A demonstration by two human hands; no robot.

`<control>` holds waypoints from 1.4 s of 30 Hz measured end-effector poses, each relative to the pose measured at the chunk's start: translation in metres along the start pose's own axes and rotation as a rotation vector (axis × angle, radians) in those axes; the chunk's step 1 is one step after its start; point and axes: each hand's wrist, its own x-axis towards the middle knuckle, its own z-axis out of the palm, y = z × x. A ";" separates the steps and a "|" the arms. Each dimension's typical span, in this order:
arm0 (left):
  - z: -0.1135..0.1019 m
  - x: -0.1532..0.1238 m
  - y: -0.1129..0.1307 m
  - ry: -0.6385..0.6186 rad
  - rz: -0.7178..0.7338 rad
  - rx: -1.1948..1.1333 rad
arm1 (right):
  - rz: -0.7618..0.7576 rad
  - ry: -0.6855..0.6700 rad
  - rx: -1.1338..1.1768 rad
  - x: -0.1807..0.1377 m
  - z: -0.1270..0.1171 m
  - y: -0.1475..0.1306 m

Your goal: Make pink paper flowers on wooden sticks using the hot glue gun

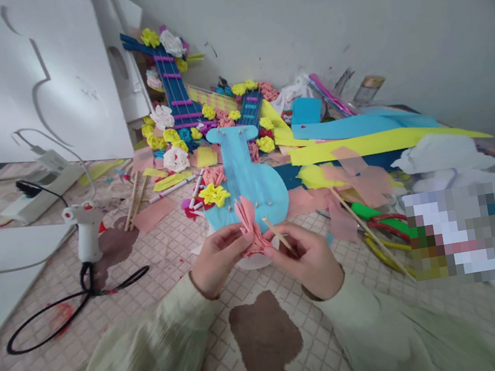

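My left hand (218,260) pinches a piece of folded pink crepe paper (246,214), gathered at its base with petal-like folds sticking up. On the other side, my right hand (313,258) has a thin wooden stick (278,234) between its fingers, and its thumb tip is at the paper's right edge. Just beyond both hands lies a light blue guitar-shaped cutout (240,168) with small pegs on it. A yellow paper flower (215,195) is at the cutout's left side. Below the pink paper, a pale round object is mostly hidden.
A white glue gun (85,227) stands at left with its black cord looped on the table. Behind it is a power strip (43,186). Decorated paper guitars (172,88) lean at the back. Paper strips (381,142), scissors (382,246) and another stick (372,234) lie at right.
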 end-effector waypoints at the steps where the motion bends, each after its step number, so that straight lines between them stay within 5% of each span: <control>1: 0.001 0.000 0.000 -0.001 -0.001 -0.006 | -0.022 -0.002 0.004 0.000 0.000 0.000; 13: -0.001 -0.002 0.003 -0.024 -0.012 -0.039 | 0.059 -0.027 0.050 0.000 -0.002 0.001; 20: 0.002 -0.003 0.005 -0.063 -0.012 -0.033 | -0.046 -0.067 0.062 0.001 -0.004 -0.001; 28: 0.003 -0.005 0.007 -0.105 -0.006 -0.054 | 0.060 -0.127 0.195 0.001 -0.008 0.004; 35: 0.002 -0.005 0.007 -0.172 -0.011 -0.038 | 0.048 -0.051 0.225 0.000 -0.003 0.003; 42: 0.001 -0.006 0.008 -0.079 -0.045 -0.021 | -0.121 -0.122 0.088 0.002 -0.007 0.000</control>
